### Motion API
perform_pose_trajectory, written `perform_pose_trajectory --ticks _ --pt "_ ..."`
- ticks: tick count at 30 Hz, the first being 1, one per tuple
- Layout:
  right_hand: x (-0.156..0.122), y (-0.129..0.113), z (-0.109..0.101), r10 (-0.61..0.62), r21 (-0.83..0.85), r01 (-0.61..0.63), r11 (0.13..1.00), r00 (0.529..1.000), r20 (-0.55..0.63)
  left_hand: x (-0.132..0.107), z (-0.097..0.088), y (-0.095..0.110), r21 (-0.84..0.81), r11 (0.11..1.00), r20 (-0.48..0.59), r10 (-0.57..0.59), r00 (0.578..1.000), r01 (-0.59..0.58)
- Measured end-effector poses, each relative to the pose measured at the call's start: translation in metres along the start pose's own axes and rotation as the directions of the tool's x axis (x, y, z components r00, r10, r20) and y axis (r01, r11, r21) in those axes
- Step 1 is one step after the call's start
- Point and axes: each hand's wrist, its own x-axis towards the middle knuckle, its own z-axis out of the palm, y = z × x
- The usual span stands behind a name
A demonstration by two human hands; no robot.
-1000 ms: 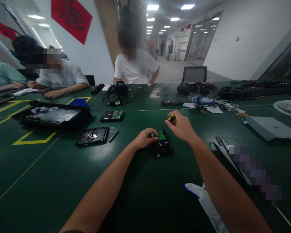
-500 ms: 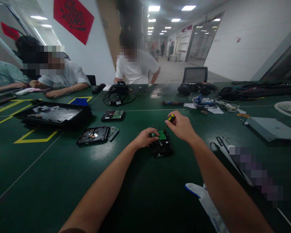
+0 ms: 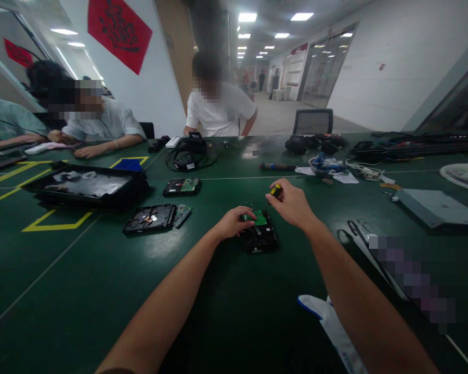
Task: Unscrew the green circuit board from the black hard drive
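Observation:
In front of me a black hard drive [image 3: 260, 241] lies on the green table, with a green circuit board [image 3: 261, 218] on its upper face. My left hand [image 3: 236, 222] grips the drive at its left side, the fingers bent over the board's edge. My right hand [image 3: 291, 201] is closed around the yellow-and-black handle of a screwdriver [image 3: 275, 190], above the far right corner of the drive. The screwdriver's tip is too small and dim to make out. Several tiny screws [image 3: 249, 203] are scattered just beyond the drive.
Left of my hands lie another hard drive [image 3: 150, 218], a loose circuit board [image 3: 183, 214] and a third drive [image 3: 182, 186]. A black tray [image 3: 89, 182] stands farther left. At right are a grey metal box [image 3: 439, 206] and a white glove [image 3: 331, 322]. Several people sit across the table.

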Motion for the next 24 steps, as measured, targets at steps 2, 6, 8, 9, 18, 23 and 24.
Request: perform_pose_trajectory --ticks 2,6,8,9,18,23,24 --pt "0.0001 -0.0010 -0.0006 0.001 0.009 -0.001 1.000 1.000 0.001 0.0000 -0.0003 0.0000 -0.001 1.000 0.002 -0.009 1.000 0.009" --pt "0.0000 -0.0025 -0.0021 -0.018 0.018 0.018 1.000 1.000 0.010 -0.0001 -0.0007 0.0008 -0.003 1.000 0.003 -0.010 1.000 0.010" --pt "-0.0003 -0.0030 -0.0024 -0.021 0.004 0.021 1.000 1.000 0.016 -0.0003 -0.0006 0.0014 0.001 1.000 0.000 -0.008 1.000 0.008" --pt "-0.0004 -0.0031 -0.0023 -0.019 -0.003 0.019 1.000 1.000 0.017 -0.0004 -0.0006 0.0017 0.002 1.000 -0.002 -0.007 1.000 0.007" --pt "-0.0009 -0.0031 -0.0017 -0.056 -0.009 0.057 0.998 0.997 0.044 -0.0006 -0.0003 0.0017 0.000 1.000 0.002 -0.015 1.000 0.015" --pt "-0.0008 -0.0030 -0.0016 -0.017 -0.018 0.018 1.000 0.999 0.028 0.0000 -0.0011 0.0035 0.004 1.000 0.014 -0.016 1.000 0.016" --pt "-0.0009 -0.0030 -0.0016 -0.013 -0.018 0.014 1.000 1.000 0.026 0.0002 -0.0013 0.0039 0.005 1.000 0.018 -0.021 1.000 0.020"
